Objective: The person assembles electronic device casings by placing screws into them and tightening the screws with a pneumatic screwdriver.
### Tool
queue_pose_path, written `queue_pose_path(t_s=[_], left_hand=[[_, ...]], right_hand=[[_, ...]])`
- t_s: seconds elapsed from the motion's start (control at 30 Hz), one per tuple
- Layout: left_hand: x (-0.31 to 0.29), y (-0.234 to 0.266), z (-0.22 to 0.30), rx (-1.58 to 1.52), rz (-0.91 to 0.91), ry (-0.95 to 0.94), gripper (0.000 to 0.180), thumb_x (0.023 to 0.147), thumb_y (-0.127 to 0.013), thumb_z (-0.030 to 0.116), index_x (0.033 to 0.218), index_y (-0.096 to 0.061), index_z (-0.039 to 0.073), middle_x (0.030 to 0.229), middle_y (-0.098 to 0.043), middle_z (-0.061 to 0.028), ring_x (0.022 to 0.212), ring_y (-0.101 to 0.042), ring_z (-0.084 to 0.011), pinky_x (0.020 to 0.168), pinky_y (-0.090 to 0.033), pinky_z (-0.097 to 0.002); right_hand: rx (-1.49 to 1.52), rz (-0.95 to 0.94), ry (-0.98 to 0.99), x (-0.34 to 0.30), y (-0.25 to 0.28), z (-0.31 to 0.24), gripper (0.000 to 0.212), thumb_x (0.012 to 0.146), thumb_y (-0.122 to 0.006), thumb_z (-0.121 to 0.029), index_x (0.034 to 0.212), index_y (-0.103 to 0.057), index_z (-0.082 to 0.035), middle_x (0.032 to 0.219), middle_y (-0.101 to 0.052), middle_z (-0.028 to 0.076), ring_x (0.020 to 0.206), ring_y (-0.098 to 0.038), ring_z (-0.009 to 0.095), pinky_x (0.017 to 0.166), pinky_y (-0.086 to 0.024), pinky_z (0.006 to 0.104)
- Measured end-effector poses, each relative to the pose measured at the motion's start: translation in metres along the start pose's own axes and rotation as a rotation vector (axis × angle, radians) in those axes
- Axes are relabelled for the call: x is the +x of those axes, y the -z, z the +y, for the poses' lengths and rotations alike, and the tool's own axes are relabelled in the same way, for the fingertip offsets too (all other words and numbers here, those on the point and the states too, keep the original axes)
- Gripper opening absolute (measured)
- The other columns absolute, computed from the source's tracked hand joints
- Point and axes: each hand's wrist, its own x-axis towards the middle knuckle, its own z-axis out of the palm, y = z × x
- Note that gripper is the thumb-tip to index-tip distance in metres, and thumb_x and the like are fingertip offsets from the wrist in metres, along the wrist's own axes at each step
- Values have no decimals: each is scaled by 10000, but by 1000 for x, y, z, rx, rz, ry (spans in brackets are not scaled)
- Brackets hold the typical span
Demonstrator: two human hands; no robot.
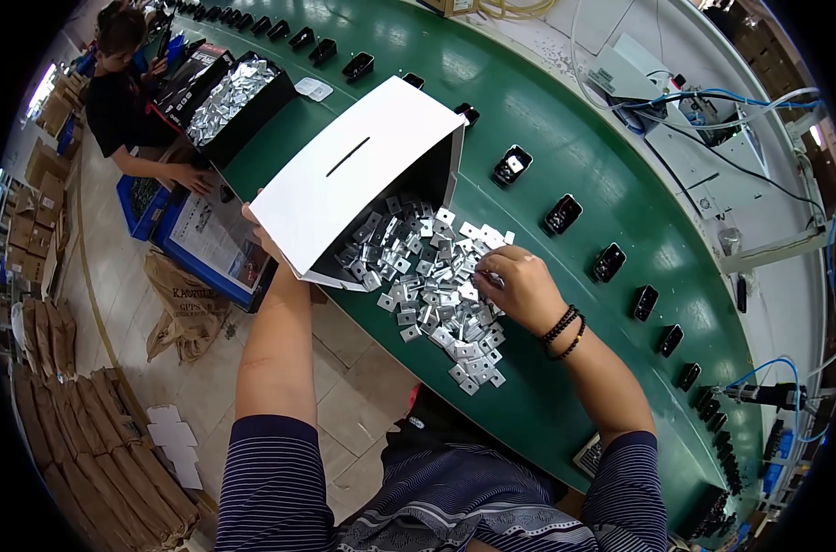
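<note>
A white box (344, 175) with a dark slot in its upper face lies tipped on its side. Its open, dark end faces a heap of small silver metal brackets (450, 294), bent and pierced with holes, which spread from its mouth onto the green table. My left hand (260, 230) grips the box's left edge, with most of the fingers hidden behind it. At the right side of the heap, my right hand (521, 287) has its fingers curled together against the brackets. What lies between those fingertips is hidden.
Small black housings (562, 214) stand in a curved row along the green table (574, 350). Back left, a black box (239, 101) holds more metal pieces beside a person (124, 101) at work. Wires and equipment (694, 120) line the far right; blue crates (142, 202) stand left.
</note>
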Motion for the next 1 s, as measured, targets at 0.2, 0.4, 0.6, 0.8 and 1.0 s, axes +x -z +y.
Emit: queue_pose_path(t_s=[0.2,0.4,0.6,0.8,1.0], left_hand=[[0,-26,-31,-224,77,-276,600,1027,-633,301,1513,-378,60,1260,-656,-176,988,-734,-370,769,-645,-479],[24,-40,-51,-513,166,-620,652,991,-685,265,1530,-369,78,1366,-567,-171,1106,-676,-360,858,-621,-459],[30,-65,-54,-811,285,-962,714,955,-736,230,1548,-360,95,1472,-479,-167,1224,-619,-351,946,-598,-438],[46,-67,-59,-994,409,-1244,771,926,-779,200,1562,-353,110,1561,-405,-164,1322,-572,-343,1020,-579,-421],[23,-40,-27,-722,492,-1428,811,876,-834,171,1550,-386,115,1573,-405,-153,1339,-565,-345,1052,-562,-377]], right_hand=[[-20,10,-158,-6,10,4,128,786,-762,-72,899,-708,-40,920,-701,90,740,-639,273,700,-537,364],[-390,424,-292,-14,61,48,131,764,-764,-63,881,-714,-32,880,-692,83,711,-632,263,676,-531,353],[-570,285,-364,-11,44,92,94,800,-719,-73,879,-714,-24,889,-670,112,752,-634,305,711,-534,399],[-609,230,-393,6,30,88,76,812,-706,-77,861,-712,-19,890,-662,131,758,-632,319,712,-533,418],[-629,214,-369,2,34,99,77,824,-700,-86,834,-709,-10,876,-657,138,754,-629,329,725,-533,420]])
